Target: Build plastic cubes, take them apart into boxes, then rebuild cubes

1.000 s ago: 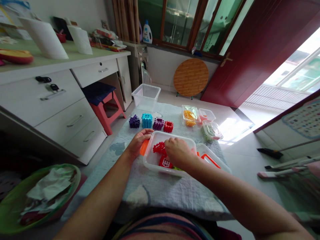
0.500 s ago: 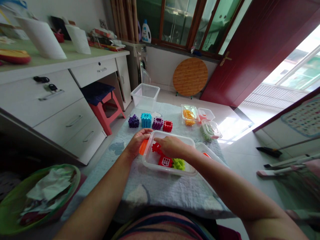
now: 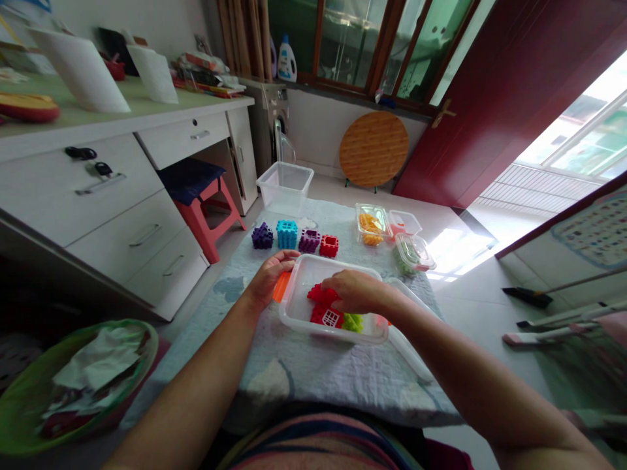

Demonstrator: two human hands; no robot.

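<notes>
A clear plastic box (image 3: 337,262) with an orange latch (image 3: 281,287) lies on the cloth-covered table. My left hand (image 3: 272,277) is closed on its left rim, beside the latch. Inside the box, my right hand (image 3: 355,290) has its curled fingers on a red building block (image 3: 320,294), the fingertips partly hidden. Another red block with a white window grid (image 3: 332,318) lies just below. Light-green blocks (image 3: 353,322) sit to its right. The box's clear lid (image 3: 411,356) rests on the cloth to the right, partly behind my right forearm.
Beyond the box stand a dark purple block cube (image 3: 262,236), a blue cube (image 3: 287,234), a purple cube (image 3: 309,241) and a red cube (image 3: 329,246). Clear containers with orange pieces (image 3: 369,225) and green pieces (image 3: 411,254) sit back right. A clear bin (image 3: 284,186) stands at the far edge.
My right hand has shifted right inside the box, and the red blocks have moved slightly right with it. My left hand stays at the rim.
</notes>
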